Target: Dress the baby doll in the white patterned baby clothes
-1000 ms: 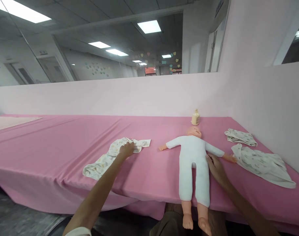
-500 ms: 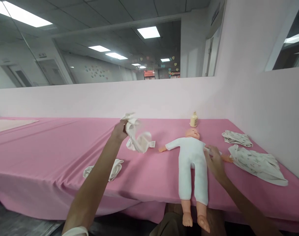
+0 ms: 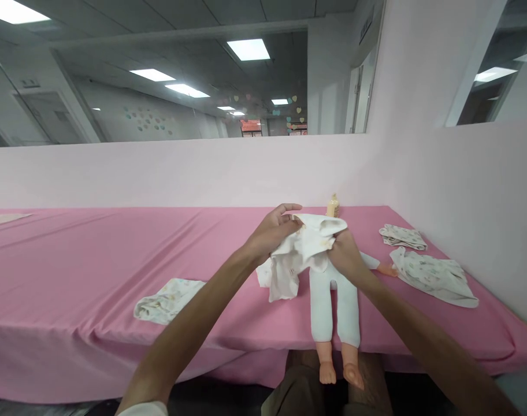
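Holding a white garment (image 3: 304,242) with small yellowish prints up in the air between the left hand (image 3: 272,234) and the right hand (image 3: 346,254), above the upper body of a doll (image 3: 322,303). Pinching its upper left edge between the left thumb and bent fingers, while stretching the index finger out past the fabric. Gripping its right edge in the right hand, probably with the fingers closed around it, though hard to judge with the tips hidden behind the cloth. Drooping in loose folds from the left hand, down to just left of the doll. Seen below the garment: the doll on its back in a white suit, head covered from view, bare feet past the front edge of a pink cloth (image 3: 94,248), above the person's lap (image 3: 296,393). Lying left of the doll, near the front edge: a folded patterned piece (image 3: 170,297), partly behind the left forearm. Placed to the right: a folded print cloth (image 3: 403,237) and, nearer, a spread print cloth (image 3: 434,280), beside one doll hand. Standing upright near the pale wall (image 3: 181,173): a cream bottle (image 3: 333,207), partly hidden by the garment.
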Available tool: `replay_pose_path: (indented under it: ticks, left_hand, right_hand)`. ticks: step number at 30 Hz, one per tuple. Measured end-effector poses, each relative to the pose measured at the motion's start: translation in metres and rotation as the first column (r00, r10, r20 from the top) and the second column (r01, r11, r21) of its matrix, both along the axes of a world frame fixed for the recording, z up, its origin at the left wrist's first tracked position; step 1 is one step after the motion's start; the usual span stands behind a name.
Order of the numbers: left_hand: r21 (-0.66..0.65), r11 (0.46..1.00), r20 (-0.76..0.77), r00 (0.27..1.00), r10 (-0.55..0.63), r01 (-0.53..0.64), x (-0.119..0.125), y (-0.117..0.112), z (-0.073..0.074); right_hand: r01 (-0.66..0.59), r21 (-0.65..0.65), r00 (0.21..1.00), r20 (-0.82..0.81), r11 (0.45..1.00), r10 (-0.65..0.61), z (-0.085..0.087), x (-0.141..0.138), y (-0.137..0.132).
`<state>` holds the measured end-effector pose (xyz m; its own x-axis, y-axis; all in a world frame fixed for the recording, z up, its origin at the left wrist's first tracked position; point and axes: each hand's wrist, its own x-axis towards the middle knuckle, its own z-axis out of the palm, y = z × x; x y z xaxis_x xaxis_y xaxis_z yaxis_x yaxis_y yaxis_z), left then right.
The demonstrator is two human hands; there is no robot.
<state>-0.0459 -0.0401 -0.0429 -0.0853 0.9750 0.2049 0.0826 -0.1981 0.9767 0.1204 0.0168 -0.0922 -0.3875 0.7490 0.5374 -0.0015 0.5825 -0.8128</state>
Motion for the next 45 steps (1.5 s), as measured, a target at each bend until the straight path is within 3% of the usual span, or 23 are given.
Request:
replay_pose_path:
  ticks: [3, 7, 10, 12, 14, 17, 20, 22, 24, 26, 30, 35, 37, 39, 41, 45]
  left_hand:
    - [-0.031, 0.999, -0.156, 0.988, -0.015, 0.01, 0.004, -0.007, -0.028]
    - [-0.141, 0.98, -0.411, 0.893, -0.185, 0.138, 0.03, -0.016, -0.078]
    - [0.001, 0.998, -0.511, 0.858, -0.055, 0.064, 0.056, -0.016, -0.106]
    - [0.132, 0.99, -0.455, 0.885, 0.097, -0.041, 0.071, -0.012, -0.113]
    - [0.2, 0.976, -0.311, 0.939, 0.146, -0.086, 0.081, -0.005, -0.112]
    - [0.22, 0.975, -0.037, 0.998, 0.042, -0.033, 0.085, 0.006, -0.102]
    - [0.205, 0.978, 0.212, 0.977, -0.016, -0.028, 0.078, 0.009, -0.087]
    - [0.163, 0.986, 0.337, 0.941, -0.025, -0.032, 0.068, 0.006, -0.076]
    - [0.115, 0.993, 0.441, 0.897, -0.023, -0.032, 0.057, 0.002, -0.063]
    - [0.077, 0.997, 0.526, 0.85, -0.028, -0.015, 0.046, -0.001, -0.053]
    - [0.067, 0.996, 0.593, 0.8, -0.092, 0.066, 0.032, -0.004, -0.042]
    - [0.029, 0.997, 0.606, 0.792, -0.07, 0.066, 0.029, -0.008, -0.045]
    - [0.017, 1.0, 0.602, 0.798, -0.031, 0.026, 0.025, -0.01, -0.045]
    - [-0.004, 0.999, 0.588, 0.808, 0.035, -0.04, 0.016, -0.013, -0.045]
    - [-0.049, 0.993, 0.547, 0.829, 0.115, -0.105, 0.001, -0.016, -0.048]
    - [-0.118, 0.984, 0.421, 0.89, 0.174, -0.136, -0.036, -0.018, -0.065]
  right_hand:
    - [0.013, -0.004, 0.994, -0.107, 1.0, -0.014, 0.013, 0.015, 0.003]
    - [0.077, -0.021, 0.969, -0.233, 0.997, -0.08, 0.033, 0.027, 0.009]
    - [0.15, -0.041, 0.956, -0.248, 0.988, -0.155, 0.044, 0.027, 0.012]
    - [0.148, -0.046, 0.962, -0.227, 0.988, -0.155, 0.047, 0.024, 0.009]
    - [0.137, -0.034, 0.98, -0.144, 0.99, -0.14, 0.048, 0.02, 0.0]
    - [0.024, 0.023, 0.997, 0.078, 0.999, -0.025, 0.046, 0.016, -0.019]
    - [-0.127, 0.178, 0.975, 0.204, 0.976, 0.09, 0.036, 0.02, -0.029]
    - [-0.086, 0.29, 0.982, 0.188, 0.953, 0.031, 0.024, 0.026, -0.028]
    - [0.014, 0.3, 0.987, 0.147, 0.954, -0.061, 0.008, 0.035, -0.021]
    - [0.034, 0.205, 0.983, 0.172, 0.978, -0.071, -0.007, 0.041, -0.012]
    - [-0.14, -0.015, 0.958, 0.249, 0.99, 0.139, -0.022, 0.043, -0.008]
    - [-0.292, -0.081, 0.936, 0.181, 0.953, 0.302, -0.023, 0.03, -0.023]
    - [-0.243, -0.124, 0.951, 0.165, 0.962, 0.262, -0.025, 0.028, -0.021]
    - [-0.1, -0.199, 0.985, 0.116, 0.975, 0.124, -0.026, 0.03, -0.012]
    - [-0.017, -0.323, 1.0, -0.009, 0.946, 0.015, -0.023, 0.037, 0.003]
    - [-0.208, -0.544, 0.949, -0.314, 0.813, 0.033, -0.009, 0.05, 0.027]
